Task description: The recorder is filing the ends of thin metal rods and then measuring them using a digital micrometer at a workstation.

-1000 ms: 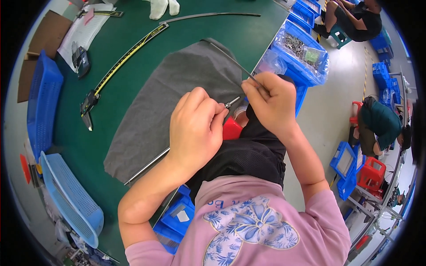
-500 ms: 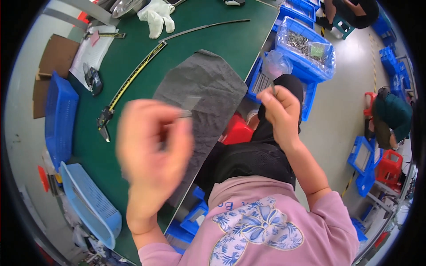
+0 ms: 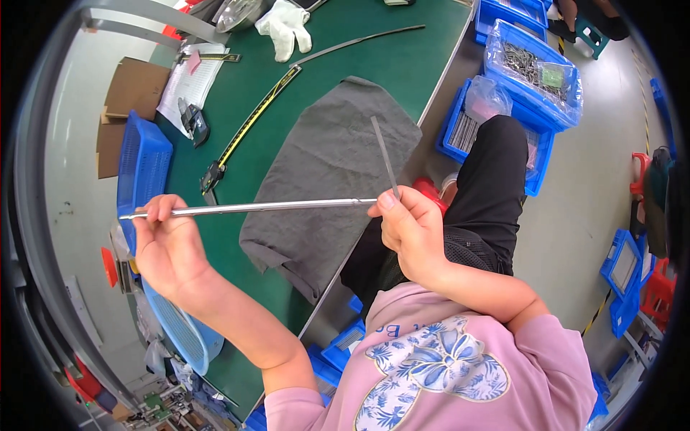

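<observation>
Broadly, the green surface [image 3: 402, 65] fills the far half of the view, and a grey cloth [image 3: 323, 179] lies spread over its near right edge, likely as padding under the work. Blue bins [image 3: 535, 79] of small metal parts stand on the floor to the right, within reach of the seated person; a blue basket [image 3: 140, 165] sits at the left edge of the surface. A long yellow-and-black caliper [image 3: 248, 126] lies diagonally beyond the cloth, with a thin curved metal strip [image 3: 359, 42] and a pair of white gloves [image 3: 286, 25] farther off.

The long silver rod [image 3: 251, 207] is held level above the cloth, clear of the surface, one end in each hand, which seems a way to keep it steady and in plain sight. The left hand [image 3: 169, 248] is curled closed around the rod's left end, the tip poking out past the fingers. The right hand [image 3: 410, 230] is closed too, thumb pressed at the rod's right end, and it also pinches a thin flat file [image 3: 384, 154] that stands up and leans away, probably kept ready against the rod's end.
</observation>
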`<state>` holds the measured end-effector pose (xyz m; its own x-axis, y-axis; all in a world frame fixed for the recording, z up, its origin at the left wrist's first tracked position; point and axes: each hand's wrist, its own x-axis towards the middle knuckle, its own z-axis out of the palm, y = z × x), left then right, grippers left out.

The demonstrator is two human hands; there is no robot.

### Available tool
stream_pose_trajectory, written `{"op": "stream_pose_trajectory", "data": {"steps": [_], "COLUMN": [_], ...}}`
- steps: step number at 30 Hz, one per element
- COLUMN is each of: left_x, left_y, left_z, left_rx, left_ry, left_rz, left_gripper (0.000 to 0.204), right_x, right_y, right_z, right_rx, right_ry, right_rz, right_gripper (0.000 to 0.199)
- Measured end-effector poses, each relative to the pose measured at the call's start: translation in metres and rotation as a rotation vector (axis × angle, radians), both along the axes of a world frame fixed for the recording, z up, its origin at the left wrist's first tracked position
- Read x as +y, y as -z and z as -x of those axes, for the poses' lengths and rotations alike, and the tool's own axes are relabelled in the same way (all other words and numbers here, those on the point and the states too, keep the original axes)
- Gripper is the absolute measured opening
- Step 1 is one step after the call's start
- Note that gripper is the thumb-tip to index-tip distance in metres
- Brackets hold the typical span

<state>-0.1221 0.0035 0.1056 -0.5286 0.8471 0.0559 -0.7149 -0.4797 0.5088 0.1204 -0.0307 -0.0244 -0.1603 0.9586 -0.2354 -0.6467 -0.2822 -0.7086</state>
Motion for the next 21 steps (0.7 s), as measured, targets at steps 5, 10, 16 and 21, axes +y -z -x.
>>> {"op": "stream_pose_trajectory", "data": {"steps": [5, 10, 16, 21], "left_x": [-0.007, -0.046, -0.08, -0.047], "left_y": [0.026, 0.079, 0.057, 0.059], "left_z": [-0.015, 0.005, -0.015, -0.07], "left_rx": [-0.075, 0.113, 0.273, 1.474], "left_ry": [-0.008, 0.101, 0.32, 0.369], "left_rz": [0.083, 0.424, 0.802, 0.42], "left_gripper": [0.024, 0.02, 0.04, 0.028], "right_x": [0.007, 0.027, 0.037, 0.041], "right_y": [0.006, 0.02, 0.014, 0.011], "right_z": [-0.004, -0.024, -0.033, -0.038], "right_rx": [-0.126, -0.418, -0.596, -0.648], "right_ry": [0.13, 0.167, 0.135, 0.069], "right_rz": [-0.133, -0.189, -0.19, -0.248], "right_gripper": [0.026, 0.03, 0.03, 0.028]}}
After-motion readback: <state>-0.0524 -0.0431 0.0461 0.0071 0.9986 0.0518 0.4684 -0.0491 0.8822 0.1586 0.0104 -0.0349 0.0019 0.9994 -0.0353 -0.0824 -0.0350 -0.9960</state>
